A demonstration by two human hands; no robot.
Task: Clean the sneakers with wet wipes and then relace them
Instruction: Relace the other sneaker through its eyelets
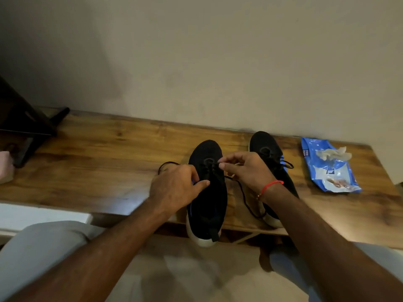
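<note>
Two black sneakers with white soles stand on a wooden bench (104,162). The near sneaker (207,199) points away from me, its heel hanging over the bench's front edge. My left hand (176,188) rests on its left side, fingers curled at the eyelets and thumb stretched over the tongue. My right hand (246,168) pinches the black lace (246,201) above the upper eyelets; the lace trails down between the shoes. The second sneaker (268,153) stands to the right, partly hidden by my right wrist, its lace tied.
A blue wet-wipe pack (327,171) with a crumpled used wipe (333,152) on top lies at the bench's right end. A dark stand (28,131) and a pink cloth (5,168) sit at the left. A wall backs the bench. My knees are below.
</note>
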